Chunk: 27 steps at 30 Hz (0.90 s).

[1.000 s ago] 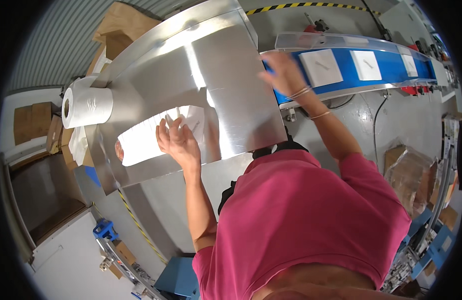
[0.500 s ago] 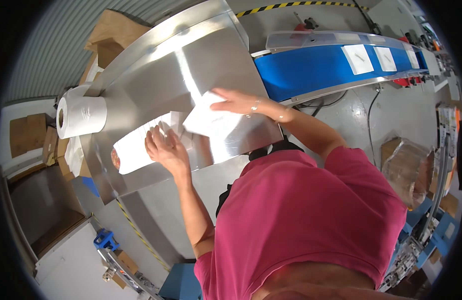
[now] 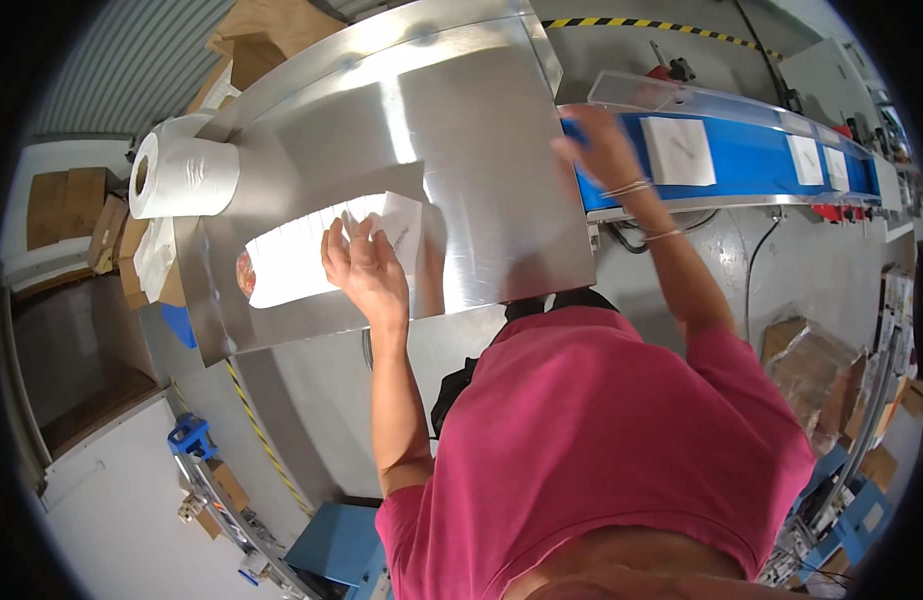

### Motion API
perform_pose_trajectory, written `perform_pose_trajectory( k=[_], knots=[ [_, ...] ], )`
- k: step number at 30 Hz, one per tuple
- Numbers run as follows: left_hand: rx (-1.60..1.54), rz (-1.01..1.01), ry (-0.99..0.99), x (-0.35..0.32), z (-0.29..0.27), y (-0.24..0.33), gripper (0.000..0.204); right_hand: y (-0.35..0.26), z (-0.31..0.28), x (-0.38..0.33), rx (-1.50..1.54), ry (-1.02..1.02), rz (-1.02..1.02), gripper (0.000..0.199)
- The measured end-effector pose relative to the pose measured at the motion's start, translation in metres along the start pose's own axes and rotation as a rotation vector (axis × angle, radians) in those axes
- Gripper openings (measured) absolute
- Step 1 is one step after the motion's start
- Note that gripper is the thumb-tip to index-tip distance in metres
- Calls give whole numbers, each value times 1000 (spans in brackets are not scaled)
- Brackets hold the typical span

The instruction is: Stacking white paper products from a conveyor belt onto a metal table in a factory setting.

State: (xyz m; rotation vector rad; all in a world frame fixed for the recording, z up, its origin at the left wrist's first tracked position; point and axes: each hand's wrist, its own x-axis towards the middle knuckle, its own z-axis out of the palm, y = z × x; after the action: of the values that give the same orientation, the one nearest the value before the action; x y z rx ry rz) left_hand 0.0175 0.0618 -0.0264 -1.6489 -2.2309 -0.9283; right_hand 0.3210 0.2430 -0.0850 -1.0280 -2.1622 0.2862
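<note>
A fanned row of overlapping flat white packets (image 3: 296, 262) lies on a shiny metal table (image 3: 501, 210). My left hand (image 3: 366, 272) rests on the right part of this row, its fingers bent and spread apart, with the fingertips touching the packets. A round reddish thing (image 3: 245, 273) shows at the row's left end. My right hand (image 3: 603, 150), blurred by motion, is over the near end of a blue conveyor belt (image 3: 741, 155). Its thumb and fingers stand apart with nothing between them. Just right of it, a single white packet (image 3: 678, 151) lies flat on the belt.
Farther along the belt lie two white packets (image 3: 805, 160). A clear guard (image 3: 701, 100) runs along the belt's far side. A large white paper roll (image 3: 186, 175) stands at the table's left edge, near cardboard boxes (image 3: 66, 208). A raised metal rim (image 3: 381, 40) borders the table's far side.
My right hand has moved from the table to the belt and let go of a white packet, now lying there. Packets on the belt have shifted right. My left hand stays on the row.
</note>
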Motion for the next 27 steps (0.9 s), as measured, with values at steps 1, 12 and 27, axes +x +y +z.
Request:
perform_pose_trajectory(
  k=[1, 12, 27],
  knots=[
    [8, 8, -2, 0, -1, -1, 34, -33, 12, 13, 170, -166, 39, 50],
    [-66, 10, -3, 2, 1, 2, 31, -143, 90, 68, 655, -545, 92, 41],
    [-57, 38, -80, 1, -6, 3, 21, -141, 98, 80, 791, -764, -7, 36]
  ],
)
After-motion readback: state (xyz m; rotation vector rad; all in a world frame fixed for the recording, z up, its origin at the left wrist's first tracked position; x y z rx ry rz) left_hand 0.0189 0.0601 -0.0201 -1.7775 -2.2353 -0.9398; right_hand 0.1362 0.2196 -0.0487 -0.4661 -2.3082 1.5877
